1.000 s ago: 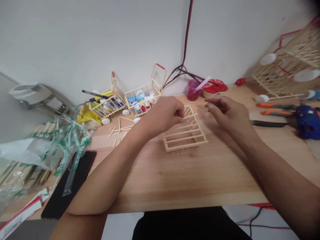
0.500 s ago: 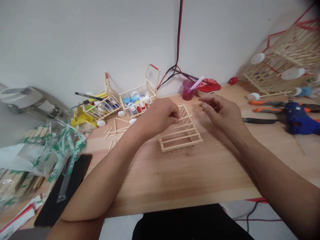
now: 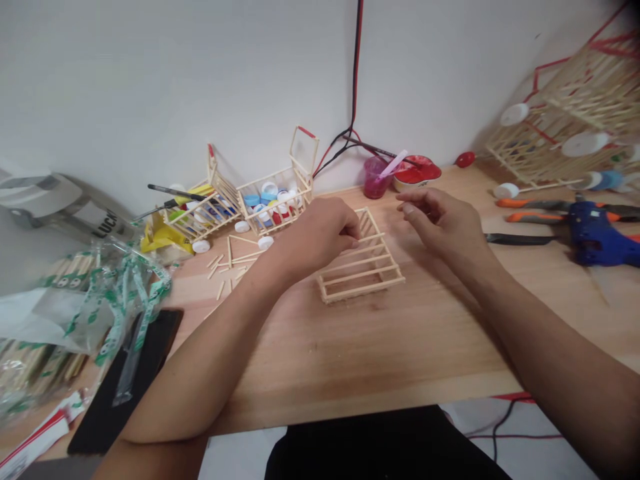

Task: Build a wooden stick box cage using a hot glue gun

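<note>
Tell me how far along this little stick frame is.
Done: the stick frame lies on the table with several rungs in place. In hand: the left hand pinches an upper rung near the frame's far end; the right hand hovers beside, empty. Left: probably fixing that piece; loose sticks lie unused.

I see a wooden desk [image 3: 380,347]: stick frame [image 3: 365,273] mid-desk, loose sticks [image 3: 233,260] back-left, blue glue gun [image 3: 593,233] at right edge, black slab [image 3: 125,380] at front-left corner.

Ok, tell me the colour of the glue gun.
The glue gun is blue, clearest in the head view.
</note>
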Motion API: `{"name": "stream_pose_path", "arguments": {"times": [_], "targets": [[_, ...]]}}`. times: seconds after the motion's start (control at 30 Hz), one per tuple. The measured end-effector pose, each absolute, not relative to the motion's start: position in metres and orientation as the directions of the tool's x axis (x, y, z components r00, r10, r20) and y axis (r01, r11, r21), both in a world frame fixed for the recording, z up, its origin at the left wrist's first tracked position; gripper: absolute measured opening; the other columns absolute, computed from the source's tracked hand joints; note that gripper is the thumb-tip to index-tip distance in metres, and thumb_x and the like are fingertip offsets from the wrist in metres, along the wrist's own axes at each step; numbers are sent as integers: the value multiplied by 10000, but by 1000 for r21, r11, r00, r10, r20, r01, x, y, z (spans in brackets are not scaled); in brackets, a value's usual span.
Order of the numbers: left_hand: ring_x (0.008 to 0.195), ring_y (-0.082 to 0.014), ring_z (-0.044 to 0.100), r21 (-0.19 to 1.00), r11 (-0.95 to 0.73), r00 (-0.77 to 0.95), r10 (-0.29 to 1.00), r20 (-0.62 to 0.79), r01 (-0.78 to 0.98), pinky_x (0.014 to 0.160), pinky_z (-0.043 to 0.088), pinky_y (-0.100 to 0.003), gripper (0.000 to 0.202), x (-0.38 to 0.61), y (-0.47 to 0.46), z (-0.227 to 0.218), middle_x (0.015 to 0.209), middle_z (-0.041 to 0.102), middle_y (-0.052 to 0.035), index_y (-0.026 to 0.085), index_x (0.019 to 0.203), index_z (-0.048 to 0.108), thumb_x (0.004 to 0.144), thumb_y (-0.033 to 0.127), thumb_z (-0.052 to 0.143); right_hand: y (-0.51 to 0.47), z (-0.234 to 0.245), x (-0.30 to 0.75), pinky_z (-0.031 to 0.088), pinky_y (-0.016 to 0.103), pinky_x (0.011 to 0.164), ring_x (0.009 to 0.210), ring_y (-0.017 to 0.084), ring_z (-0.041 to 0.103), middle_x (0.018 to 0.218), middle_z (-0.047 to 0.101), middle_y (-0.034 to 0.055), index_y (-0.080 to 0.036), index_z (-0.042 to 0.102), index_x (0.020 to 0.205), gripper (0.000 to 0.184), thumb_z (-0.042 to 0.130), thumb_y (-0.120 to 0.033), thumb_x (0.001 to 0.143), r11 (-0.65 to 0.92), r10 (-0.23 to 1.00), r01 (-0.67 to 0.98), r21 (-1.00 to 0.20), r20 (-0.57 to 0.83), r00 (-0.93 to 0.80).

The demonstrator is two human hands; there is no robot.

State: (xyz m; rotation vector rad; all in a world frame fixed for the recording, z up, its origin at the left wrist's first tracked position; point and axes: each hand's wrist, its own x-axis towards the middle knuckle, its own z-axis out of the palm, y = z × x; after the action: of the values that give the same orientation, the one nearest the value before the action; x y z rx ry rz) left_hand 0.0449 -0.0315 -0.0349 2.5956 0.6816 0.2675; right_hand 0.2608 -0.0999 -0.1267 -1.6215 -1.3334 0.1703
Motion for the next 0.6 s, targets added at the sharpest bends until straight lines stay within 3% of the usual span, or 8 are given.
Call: {"name": "stream_pose_path", "arguments": {"times": [0.4, 0.6], "targets": [[587, -90, 477, 476, -790, 870, 484, 94, 388, 621, 326, -273, 170, 45, -30, -41, 596, 602, 25, 135, 645, 680, 745, 42, 579, -102, -122, 258, 520, 355, 775, 852, 202, 687, 991, 762, 70, -196, 714, 1086, 282, 593, -327, 868, 83, 806, 672, -736, 446, 389], [609, -96, 494, 465, -792, 869, 486, 91, 395, 637, 341, -273, 159, 45, -31, -39, 626, 626, 14, 129, 668, 698, 752, 43, 596, -102, -123, 259, 536, 397, 781, 863, 232, 698, 988, 759, 66, -236, 712, 1080, 252, 606, -336, 874, 93, 808, 668, -739, 448, 383]]}}
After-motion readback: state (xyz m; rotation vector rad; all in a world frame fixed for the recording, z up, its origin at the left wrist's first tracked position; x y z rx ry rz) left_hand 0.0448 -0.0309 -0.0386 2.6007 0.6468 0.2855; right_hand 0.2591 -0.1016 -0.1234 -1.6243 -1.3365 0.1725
